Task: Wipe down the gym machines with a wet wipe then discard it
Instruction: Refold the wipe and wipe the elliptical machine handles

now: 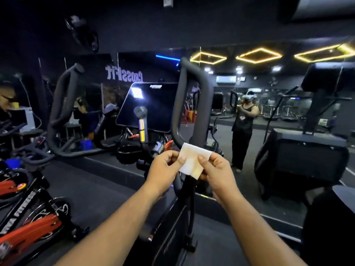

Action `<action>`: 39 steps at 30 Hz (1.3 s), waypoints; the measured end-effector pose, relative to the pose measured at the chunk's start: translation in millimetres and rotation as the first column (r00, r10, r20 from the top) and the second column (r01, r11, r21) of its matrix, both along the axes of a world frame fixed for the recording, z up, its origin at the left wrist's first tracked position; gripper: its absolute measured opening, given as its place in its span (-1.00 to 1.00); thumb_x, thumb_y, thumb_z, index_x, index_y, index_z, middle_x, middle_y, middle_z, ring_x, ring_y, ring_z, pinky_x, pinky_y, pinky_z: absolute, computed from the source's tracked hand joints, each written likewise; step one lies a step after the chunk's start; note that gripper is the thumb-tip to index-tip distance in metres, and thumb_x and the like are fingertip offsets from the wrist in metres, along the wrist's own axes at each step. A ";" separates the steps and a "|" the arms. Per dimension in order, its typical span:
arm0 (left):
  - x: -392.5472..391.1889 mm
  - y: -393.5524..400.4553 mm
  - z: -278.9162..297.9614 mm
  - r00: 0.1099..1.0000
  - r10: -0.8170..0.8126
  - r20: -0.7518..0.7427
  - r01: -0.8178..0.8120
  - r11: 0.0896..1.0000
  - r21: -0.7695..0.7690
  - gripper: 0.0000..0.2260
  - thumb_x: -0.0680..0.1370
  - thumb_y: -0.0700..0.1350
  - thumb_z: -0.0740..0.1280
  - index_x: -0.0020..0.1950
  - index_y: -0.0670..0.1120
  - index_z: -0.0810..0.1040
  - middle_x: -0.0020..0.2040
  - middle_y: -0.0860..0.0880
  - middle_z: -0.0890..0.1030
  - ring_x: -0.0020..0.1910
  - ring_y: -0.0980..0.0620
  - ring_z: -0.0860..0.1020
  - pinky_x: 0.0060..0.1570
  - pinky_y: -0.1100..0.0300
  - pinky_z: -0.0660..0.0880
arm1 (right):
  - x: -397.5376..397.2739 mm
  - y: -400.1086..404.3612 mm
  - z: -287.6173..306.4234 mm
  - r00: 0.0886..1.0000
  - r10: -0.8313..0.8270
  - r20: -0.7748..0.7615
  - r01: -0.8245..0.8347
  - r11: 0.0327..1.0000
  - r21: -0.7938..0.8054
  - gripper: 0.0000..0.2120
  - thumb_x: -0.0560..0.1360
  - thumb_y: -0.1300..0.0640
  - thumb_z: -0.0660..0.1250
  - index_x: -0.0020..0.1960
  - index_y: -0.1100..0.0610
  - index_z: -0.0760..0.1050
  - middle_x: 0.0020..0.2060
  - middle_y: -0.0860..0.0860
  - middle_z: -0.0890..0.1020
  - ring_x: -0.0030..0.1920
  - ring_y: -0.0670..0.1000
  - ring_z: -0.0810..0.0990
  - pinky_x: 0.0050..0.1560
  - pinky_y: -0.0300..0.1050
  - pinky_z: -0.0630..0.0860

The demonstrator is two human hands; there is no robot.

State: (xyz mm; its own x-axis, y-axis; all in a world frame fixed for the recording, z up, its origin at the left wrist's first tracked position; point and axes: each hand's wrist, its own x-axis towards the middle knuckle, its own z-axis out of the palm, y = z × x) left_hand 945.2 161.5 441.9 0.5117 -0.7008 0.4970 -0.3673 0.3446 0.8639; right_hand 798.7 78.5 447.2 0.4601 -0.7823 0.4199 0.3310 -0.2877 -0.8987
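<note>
Wet wipe (193,160) folded flat, pinched both sides: left hand (165,166) grip on left edge, right hand (217,173) grip on right edge. Looks light, limp, likely damp. Pinch edges or wad in palm. Machine handlebar (184,104) just beyond grips.

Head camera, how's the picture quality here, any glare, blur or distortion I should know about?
Head view: the gym is dim and the far corners go near black; a bright glare patch sits on the machine's console screen; wide-angle bending curves the handlebar; the wet wipe held by the left hand and right hand is fairly sharp.
</note>
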 end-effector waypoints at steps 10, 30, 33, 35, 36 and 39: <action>30.2 -69.3 96.4 0.962 0.197 0.191 -0.155 0.964 -0.217 -0.81 0.48 0.19 0.42 0.01 0.16 0.65 -0.08 0.05 0.71 -0.06 -0.01 0.67 0.03 -0.02 0.62 | 34.9 -74.9 125.3 0.997 -0.028 0.066 0.050 0.931 -0.362 -0.88 0.63 0.23 0.32 0.06 0.08 0.62 -0.06 0.11 0.74 0.00 0.19 0.72 0.06 0.30 0.63; 118.3 -153.0 134.7 0.877 0.140 0.459 -0.030 0.971 -0.237 -0.43 0.63 0.11 0.19 0.64 0.15 0.13 0.60 0.17 0.20 0.56 0.15 0.19 0.54 -0.07 0.21 | 115.1 -101.8 272.3 0.665 -0.564 0.489 0.395 -0.290 -0.872 -0.66 0.61 0.27 0.31 0.37 0.18 0.56 0.34 0.12 0.58 0.40 0.06 0.51 0.44 -0.05 0.42; 114.6 -163.7 140.9 0.836 0.131 0.533 0.002 0.970 -0.241 -0.38 0.65 0.16 0.10 0.66 0.13 -0.08 0.67 0.17 -0.04 0.60 0.26 -0.04 0.60 0.06 0.04 | 120.3 -120.2 278.6 0.580 -0.718 0.386 0.162 -0.363 -0.918 -0.56 0.54 0.39 0.30 0.40 0.22 0.51 0.38 0.19 0.54 0.41 0.20 0.49 0.40 0.23 0.45; 110.8 -166.5 142.0 0.831 0.115 0.544 0.029 0.968 -0.249 -0.40 0.70 0.10 0.10 0.63 0.16 -0.18 0.65 0.20 -0.16 0.56 0.33 -0.14 0.59 0.15 -0.02 | 115.9 -123.5 271.9 0.499 -0.857 0.126 -0.009 -0.151 -0.989 -0.46 0.55 0.40 0.28 0.49 0.12 0.43 0.48 0.09 0.44 0.48 0.13 0.42 0.41 0.20 0.44; 109.3 -168.2 140.8 0.836 0.114 0.537 0.037 0.964 -0.263 -0.41 0.72 0.06 0.10 0.61 0.19 -0.21 0.64 0.22 -0.19 0.55 0.34 -0.16 0.58 0.18 -0.04 | 111.7 -125.0 266.5 0.475 -0.879 0.025 -0.049 -0.055 -0.997 -0.44 0.57 0.37 0.27 0.53 0.06 0.38 0.53 0.01 0.37 0.53 0.05 0.34 0.44 0.15 0.41; 107.7 -170.2 138.3 0.831 0.139 0.538 0.028 0.957 -0.290 -0.42 0.73 0.04 0.09 0.59 0.22 -0.25 0.62 0.25 -0.23 0.58 0.31 -0.17 0.58 0.18 -0.06 | 94.9 -126.1 249.8 0.482 -0.874 -0.060 -0.060 0.035 -0.998 -0.47 0.62 0.28 0.26 0.55 -0.02 0.35 0.57 -0.10 0.26 0.59 -0.07 0.16 0.51 0.04 0.32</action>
State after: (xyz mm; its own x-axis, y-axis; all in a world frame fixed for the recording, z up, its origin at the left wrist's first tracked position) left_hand 1052.9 -8.7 580.2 0.1298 -0.4724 0.8718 -0.7754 0.4997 0.3862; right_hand 893.5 -47.6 697.0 0.6357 -0.2263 0.7381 -0.6089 -0.7347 0.2991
